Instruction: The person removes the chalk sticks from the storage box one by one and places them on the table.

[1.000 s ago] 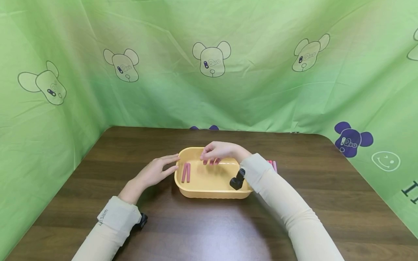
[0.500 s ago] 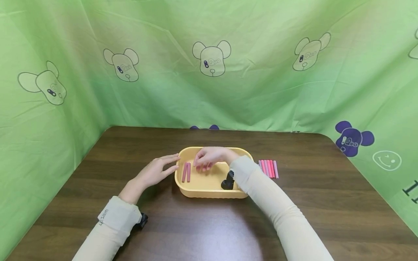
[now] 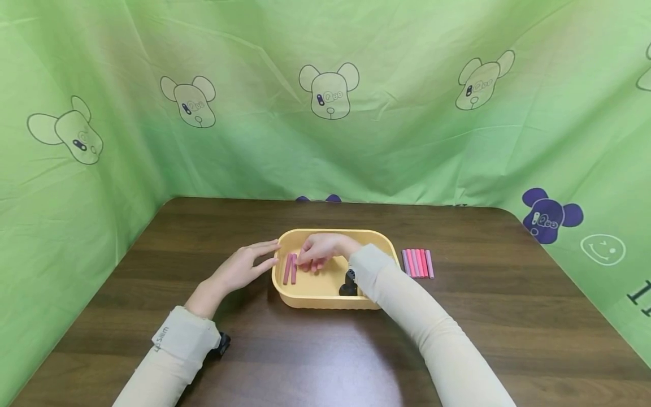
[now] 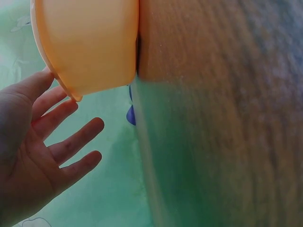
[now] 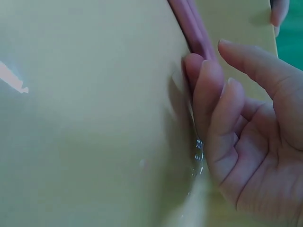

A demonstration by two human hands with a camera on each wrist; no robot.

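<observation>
A yellow plastic tray [image 3: 330, 302] sits on the table, with two dark pink sticks [image 3: 293, 269] lying side by side near its left end. Inside it, my right hand [image 3: 320, 251] is low beside the right-hand stick. In the right wrist view, the ends of the sticks [image 5: 193, 26] reach the fingertips, the fingers are bent, and the thumb stands apart; no grip on a stick shows. My left hand [image 3: 239, 268] has its fingers spread, and in the left wrist view its thumb and nearest fingers touch the tray rim [image 4: 52, 71].
To the right of the tray, several pink, red and purple sticks [image 3: 417, 264] lie in a row on the brown wooden table [image 3: 483, 294]. A green printed cloth [image 3: 330, 152] hangs behind and at both sides.
My right hand has moved left and lower inside the tray, up to the two sticks. The row of sticks at the right has come into full view. The left hand stays put.
</observation>
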